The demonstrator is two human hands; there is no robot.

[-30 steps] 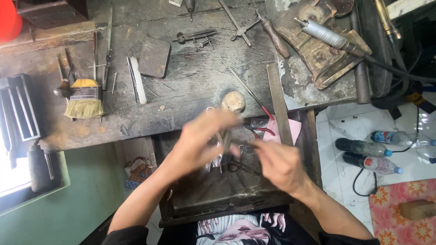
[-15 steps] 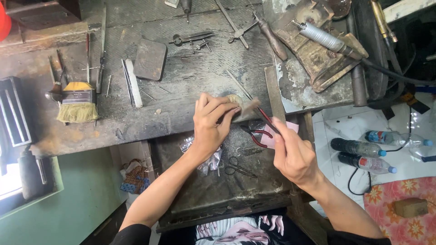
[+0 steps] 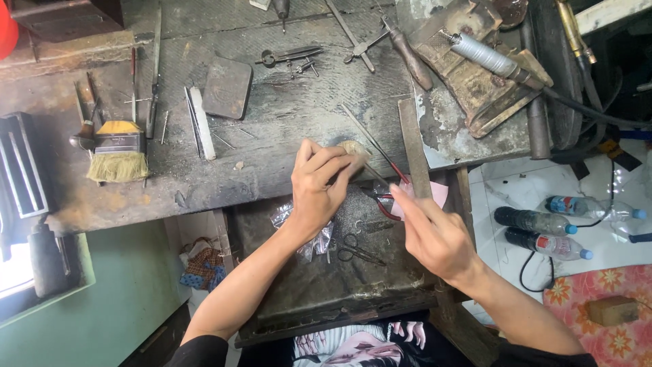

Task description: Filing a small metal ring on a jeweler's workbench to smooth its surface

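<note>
We saw a small, pale, rounded wooden peg (image 3: 354,149) at the front edge of the worn surface (image 3: 285,136). Our left hand (image 3: 322,187) pressed on it, fingers curled in a closed grip over something we could not make out. At four o'clock, our right hand (image 3: 435,234) held red-handled pliers (image 3: 386,198), fingers wrapped shut. Scissors (image 3: 356,250) lay in the drawer (image 3: 326,292) below; a brush (image 3: 117,156) sat at nine o'clock.
</note>
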